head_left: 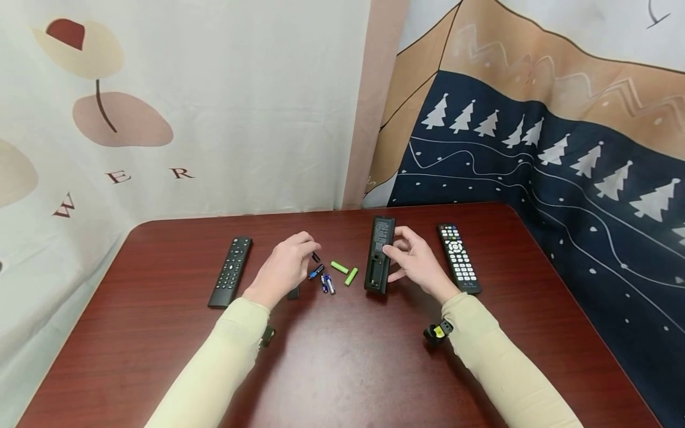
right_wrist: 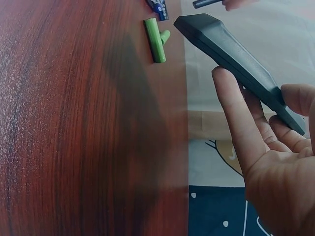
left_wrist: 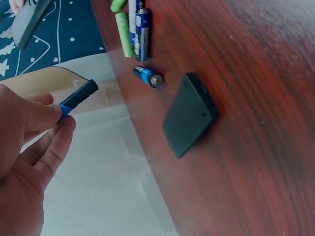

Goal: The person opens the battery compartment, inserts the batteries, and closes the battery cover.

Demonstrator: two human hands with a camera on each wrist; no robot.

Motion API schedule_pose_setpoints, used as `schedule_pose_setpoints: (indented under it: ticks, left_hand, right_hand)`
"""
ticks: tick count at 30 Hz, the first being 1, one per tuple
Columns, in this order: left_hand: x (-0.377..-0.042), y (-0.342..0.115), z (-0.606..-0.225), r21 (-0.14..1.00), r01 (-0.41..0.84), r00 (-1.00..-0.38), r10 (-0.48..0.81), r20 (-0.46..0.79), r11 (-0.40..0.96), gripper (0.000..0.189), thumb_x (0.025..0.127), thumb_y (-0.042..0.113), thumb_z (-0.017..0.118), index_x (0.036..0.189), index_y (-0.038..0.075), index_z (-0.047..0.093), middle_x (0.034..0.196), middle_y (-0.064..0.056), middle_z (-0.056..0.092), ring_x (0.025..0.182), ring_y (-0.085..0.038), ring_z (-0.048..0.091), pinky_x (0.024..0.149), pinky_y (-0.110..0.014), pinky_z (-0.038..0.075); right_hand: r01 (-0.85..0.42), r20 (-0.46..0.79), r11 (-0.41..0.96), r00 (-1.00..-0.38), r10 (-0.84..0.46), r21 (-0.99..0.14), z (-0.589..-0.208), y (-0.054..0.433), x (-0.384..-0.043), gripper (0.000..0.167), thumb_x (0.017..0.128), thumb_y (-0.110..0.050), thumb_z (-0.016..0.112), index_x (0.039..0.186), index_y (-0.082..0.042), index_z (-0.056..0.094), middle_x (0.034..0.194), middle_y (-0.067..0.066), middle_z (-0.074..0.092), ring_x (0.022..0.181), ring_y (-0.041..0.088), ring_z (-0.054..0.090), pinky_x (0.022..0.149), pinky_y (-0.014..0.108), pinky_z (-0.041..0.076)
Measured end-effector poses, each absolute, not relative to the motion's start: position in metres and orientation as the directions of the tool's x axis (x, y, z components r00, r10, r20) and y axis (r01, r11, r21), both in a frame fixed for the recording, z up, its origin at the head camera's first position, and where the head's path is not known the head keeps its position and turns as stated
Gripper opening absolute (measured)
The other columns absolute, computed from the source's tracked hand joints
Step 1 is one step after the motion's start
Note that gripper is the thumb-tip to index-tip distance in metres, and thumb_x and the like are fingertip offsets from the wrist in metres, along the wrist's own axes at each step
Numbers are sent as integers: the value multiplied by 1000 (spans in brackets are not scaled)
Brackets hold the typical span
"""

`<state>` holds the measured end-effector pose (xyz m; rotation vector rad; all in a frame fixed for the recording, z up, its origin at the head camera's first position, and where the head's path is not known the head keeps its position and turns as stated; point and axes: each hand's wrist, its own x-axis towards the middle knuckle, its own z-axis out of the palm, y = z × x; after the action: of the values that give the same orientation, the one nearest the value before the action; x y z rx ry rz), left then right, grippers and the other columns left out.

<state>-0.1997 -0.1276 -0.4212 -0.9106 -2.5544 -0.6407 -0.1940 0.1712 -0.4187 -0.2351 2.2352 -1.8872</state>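
Observation:
Between the thumb and fingers of my left hand (head_left: 286,266) is a dark blue and black battery (left_wrist: 78,100), pinched above the table. My right hand (head_left: 420,266) grips a black remote control (head_left: 380,235) by its side, back turned toward me, with the battery compartment (head_left: 377,270) uncovered. Below the left hand lies a black battery cover (left_wrist: 189,118), mostly hidden in the head view. Several batteries rest on the table between the hands: blue ones (head_left: 328,284), a green battery (head_left: 339,267) and a second green battery (head_left: 351,276).
A black remote (head_left: 231,272) lies on the left of the dark red wooden table (head_left: 332,356). Another remote with white buttons (head_left: 458,258) lies on the right. Printed curtains (head_left: 257,119) hang behind the table.

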Motion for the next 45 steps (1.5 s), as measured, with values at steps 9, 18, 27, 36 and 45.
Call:
schedule_pose_setpoints:
  ticks: [9,18,27,36,45]
  left_hand:
    - [-197,-122,-410,341,693,-706,502,500,635,27,91,-14,61,105,2,78,100,-5,69,89,-20,68,79,-34,59]
    - [-193,-115,-403,345,717,-682,509,524,606,27,89,-15,64,105,1,78,99,-6,69,88,-20,68,79,-33,59]
    - [-189,-109,-398,360,727,-677,524,517,584,28,90,-15,63,106,1,78,100,-6,67,83,-16,67,74,-29,58]
    - [-187,-100,-398,396,742,-667,532,521,542,21,94,-10,64,105,2,78,101,-5,68,81,-14,66,74,-26,58]
    - [-185,-92,-395,381,778,-626,554,549,500,22,92,-13,65,103,0,78,98,-6,69,84,-16,68,76,-26,59]
  right_hand:
    - [13,-57,174,-966,-252,-985,-418,168,-194,38,105,-10,58,140,-2,48,110,27,66,92,30,73,64,47,64]
    - [13,-58,165,-962,-267,-986,-416,165,-193,39,105,-9,58,141,-2,47,111,27,65,93,31,74,64,48,64]
    - [9,-51,148,-959,-278,-989,-418,161,-193,38,105,-8,58,140,0,47,111,27,66,95,37,73,63,47,64]
    - [8,-48,141,-958,-282,-990,-418,158,-191,38,104,-7,58,140,0,47,110,27,67,93,34,73,63,48,64]
    - [10,-50,146,-960,-275,-989,-416,155,-190,38,104,-8,58,140,0,48,108,25,67,96,40,72,63,49,64]
